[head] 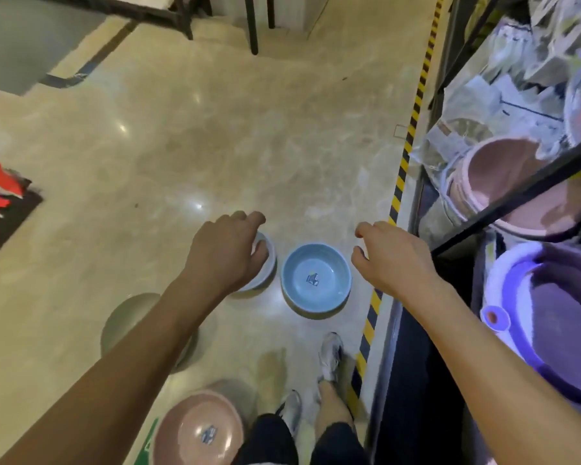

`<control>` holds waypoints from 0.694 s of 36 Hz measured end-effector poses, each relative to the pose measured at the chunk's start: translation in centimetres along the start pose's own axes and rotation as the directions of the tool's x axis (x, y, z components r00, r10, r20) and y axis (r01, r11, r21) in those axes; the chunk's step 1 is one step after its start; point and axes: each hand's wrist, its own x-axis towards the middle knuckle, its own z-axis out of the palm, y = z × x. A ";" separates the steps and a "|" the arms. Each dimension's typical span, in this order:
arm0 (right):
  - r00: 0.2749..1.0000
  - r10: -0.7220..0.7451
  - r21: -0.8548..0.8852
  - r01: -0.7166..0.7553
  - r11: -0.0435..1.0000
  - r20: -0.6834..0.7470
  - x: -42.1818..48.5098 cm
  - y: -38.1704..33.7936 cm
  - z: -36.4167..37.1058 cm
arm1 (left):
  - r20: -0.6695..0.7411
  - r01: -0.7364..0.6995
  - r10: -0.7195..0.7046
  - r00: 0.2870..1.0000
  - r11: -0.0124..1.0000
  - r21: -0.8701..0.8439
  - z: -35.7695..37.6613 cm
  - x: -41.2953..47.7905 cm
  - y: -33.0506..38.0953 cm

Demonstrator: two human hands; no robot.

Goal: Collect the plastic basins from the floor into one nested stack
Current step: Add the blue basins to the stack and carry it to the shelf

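Left grip [228,253] has loosely curled fingers and is holding nothing as far as I can see. It hangs in front of the white basin [269,263] and hides most of it, but it looks well above it rather than on it. Right grip [393,260] is the same: fingers slack, empty, hovering just right of the blue basin [316,280].

Progress-wise, I'd say basically zero. Nothing is nested and every basin sits on its own on the floor [215,146], mouth up where I can see it. So the whole job is left: pick one, drop it into the next, repeat.

Counts:
- 2 grips, both empty
- 4 basins on the floor: white and blue side by side, close together; a grey one [128,320] nearer, half hidden behind the left forearm; and a pink one [198,427] closest, by the feet
- 0 stacks

The shelf [517,199] on the right has a pink tub [503,176] and a purple tub [557,313], plus some wrapped stuff too blurry to make out. They're not on the floor, so I'm guessing they're not part of this.
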 end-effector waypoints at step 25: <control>0.936 0.293 0.037 -0.306 0.951 0.193 23.2 14.4 61.7 | 0.202 -0.076 0.062 0.977 0.995 0.058 64.7 17.7 -13.1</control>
